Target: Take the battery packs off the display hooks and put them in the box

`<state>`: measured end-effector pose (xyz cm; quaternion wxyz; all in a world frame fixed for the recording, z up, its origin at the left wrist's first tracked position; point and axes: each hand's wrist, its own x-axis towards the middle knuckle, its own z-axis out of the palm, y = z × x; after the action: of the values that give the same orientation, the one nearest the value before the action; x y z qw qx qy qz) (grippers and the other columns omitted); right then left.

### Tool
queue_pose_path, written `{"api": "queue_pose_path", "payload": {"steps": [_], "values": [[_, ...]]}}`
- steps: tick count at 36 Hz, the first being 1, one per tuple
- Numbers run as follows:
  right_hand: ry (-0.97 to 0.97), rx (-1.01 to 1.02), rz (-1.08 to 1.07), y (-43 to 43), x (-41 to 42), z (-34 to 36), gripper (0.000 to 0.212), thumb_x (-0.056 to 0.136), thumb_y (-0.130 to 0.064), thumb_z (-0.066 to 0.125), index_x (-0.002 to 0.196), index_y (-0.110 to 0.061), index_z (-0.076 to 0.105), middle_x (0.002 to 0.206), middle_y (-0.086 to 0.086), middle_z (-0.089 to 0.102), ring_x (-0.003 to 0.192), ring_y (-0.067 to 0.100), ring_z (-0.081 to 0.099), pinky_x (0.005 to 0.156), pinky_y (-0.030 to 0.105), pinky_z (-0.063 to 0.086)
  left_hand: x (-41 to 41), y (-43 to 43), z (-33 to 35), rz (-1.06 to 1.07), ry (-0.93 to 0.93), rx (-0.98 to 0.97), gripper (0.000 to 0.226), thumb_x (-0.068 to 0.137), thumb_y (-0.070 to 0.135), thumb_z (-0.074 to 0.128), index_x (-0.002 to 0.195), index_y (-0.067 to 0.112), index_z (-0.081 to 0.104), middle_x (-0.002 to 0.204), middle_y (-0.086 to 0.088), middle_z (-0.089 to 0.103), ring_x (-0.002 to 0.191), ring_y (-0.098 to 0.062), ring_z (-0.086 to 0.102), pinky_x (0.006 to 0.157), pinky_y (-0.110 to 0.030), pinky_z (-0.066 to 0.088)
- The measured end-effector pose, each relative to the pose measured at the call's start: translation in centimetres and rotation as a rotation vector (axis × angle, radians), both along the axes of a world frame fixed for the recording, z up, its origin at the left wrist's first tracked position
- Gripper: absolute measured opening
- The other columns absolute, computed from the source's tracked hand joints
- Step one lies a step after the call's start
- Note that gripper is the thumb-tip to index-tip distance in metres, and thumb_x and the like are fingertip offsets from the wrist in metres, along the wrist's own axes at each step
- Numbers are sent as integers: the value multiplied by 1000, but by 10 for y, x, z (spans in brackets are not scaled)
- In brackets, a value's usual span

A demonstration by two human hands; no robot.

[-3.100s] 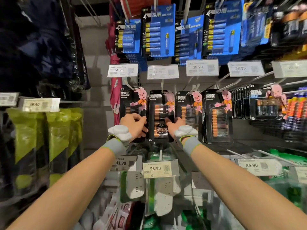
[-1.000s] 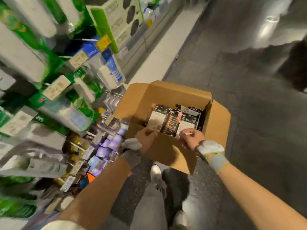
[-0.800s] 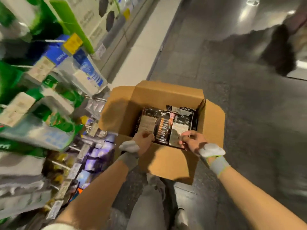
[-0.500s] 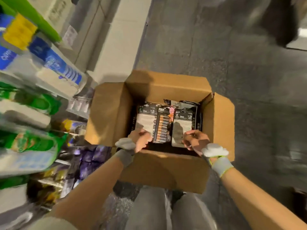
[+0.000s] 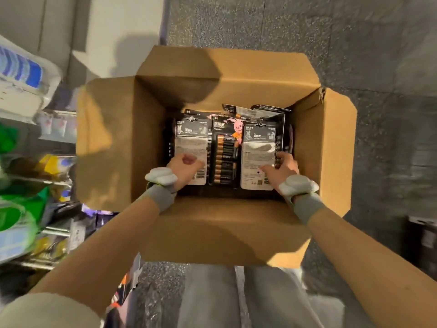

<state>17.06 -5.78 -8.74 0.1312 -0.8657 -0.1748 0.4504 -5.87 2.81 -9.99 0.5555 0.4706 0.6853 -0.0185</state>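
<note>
An open cardboard box (image 5: 316,147) stands on the floor below me with its flaps spread out. Several black battery packs lie inside. My left hand (image 5: 185,166) grips the lower end of a battery pack (image 5: 191,145) that lies back-side up at the left of the box. My right hand (image 5: 282,168) holds a second back-side-up pack (image 5: 257,159) at the right, with fingers curled round its right edge. Between them a face-up pack (image 5: 225,157) shows its row of copper-and-black cells. More packs (image 5: 257,111) stick out behind.
Shop shelves (image 5: 28,185) with green, blue and white goods run along the left, close to the box's left flap (image 5: 104,143). Grey speckled floor (image 5: 378,55) lies beyond and to the right. My legs in grey trousers (image 5: 236,297) are just below the near flap.
My view has swung from the display hooks down over the box. Both hands have carried their packs from the box's near rim deeper inside, down onto the packs lying there.
</note>
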Motion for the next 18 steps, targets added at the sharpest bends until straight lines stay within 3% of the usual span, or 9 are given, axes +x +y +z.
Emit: {"api": "queue_pose_path", "payload": {"steps": [5, 8, 11, 18], "values": [[-35, -62, 20, 5, 5, -18, 72, 86, -25, 64, 147, -19, 26, 147, 10, 33, 130, 31, 40, 107, 40, 35, 15, -1, -13, 8, -1, -8, 28, 89, 29, 70, 111, 18, 58, 114, -2, 61, 109, -21, 59, 99, -41, 49], [10, -56, -38, 7, 3, -25, 73, 85, -19, 65, 145, -18, 24, 143, 12, 40, 125, 32, 46, 102, 37, 40, 22, 1, -15, 48, -3, -11, 26, 90, 26, 68, 112, 14, 60, 112, -4, 63, 109, -23, 61, 101, -42, 48], [-14, -71, -49, 8, 2, -30, 79, 82, -18, 66, 147, -16, 20, 142, 15, 42, 126, 33, 47, 105, 43, 39, 19, 2, -18, 70, 20, -2, 13, 90, 25, 68, 100, 20, 62, 109, -5, 66, 105, -23, 64, 99, -44, 50], [-41, -147, 41, 17, 8, -39, 60, 85, -19, 64, 139, -12, 38, 134, 13, 50, 119, 29, 52, 98, 35, 43, 15, 11, -23, 131, -25, -49, 18, 93, 15, 63, 110, 9, 63, 108, -16, 67, 87, -23, 62, 84, -38, 56]]}}
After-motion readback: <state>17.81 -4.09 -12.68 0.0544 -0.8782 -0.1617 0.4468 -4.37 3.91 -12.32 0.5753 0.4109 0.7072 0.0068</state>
